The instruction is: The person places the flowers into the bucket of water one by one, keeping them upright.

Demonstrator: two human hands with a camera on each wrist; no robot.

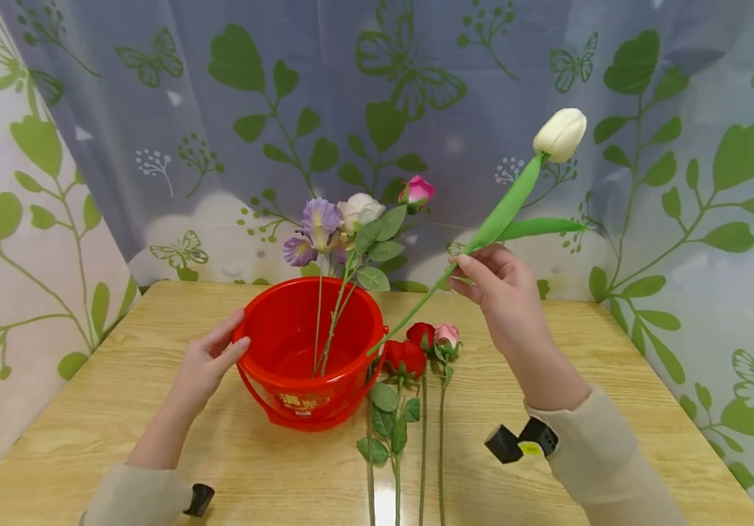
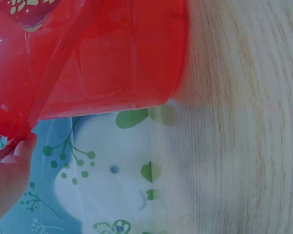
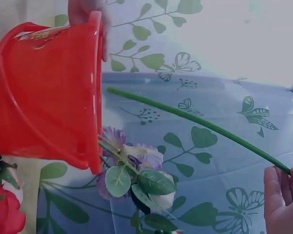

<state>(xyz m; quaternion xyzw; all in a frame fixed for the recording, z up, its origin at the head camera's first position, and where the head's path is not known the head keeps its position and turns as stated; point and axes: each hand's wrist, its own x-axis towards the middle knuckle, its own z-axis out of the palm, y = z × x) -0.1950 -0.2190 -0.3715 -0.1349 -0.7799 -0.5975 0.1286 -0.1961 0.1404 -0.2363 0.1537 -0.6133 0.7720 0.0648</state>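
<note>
A red plastic bucket (image 1: 340, 400) stands upright on the table, and my left hand (image 1: 199, 369) grips its left rim between thumb and fingers. The left wrist view shows that hand (image 2: 12, 170) at the rim. With thumb and fingertips, my right hand (image 1: 508, 299) pinches the green stem of a white tulip (image 1: 560, 136), held tilted. Its stem's lower end (image 3: 112, 90) is just above the bucket's mouth in the right wrist view. Inside the bucket lean a purple iris (image 1: 320, 221), a white rose (image 1: 359, 212) and a pink rosebud (image 1: 419, 190).
Right of the bucket, red roses (image 1: 405, 359) and a pale pink rose (image 1: 446, 334) lie on the wooden table (image 1: 522, 467), their stems pointing toward me. A curtain (image 1: 186, 109) printed with leaves and butterflies hangs behind the table.
</note>
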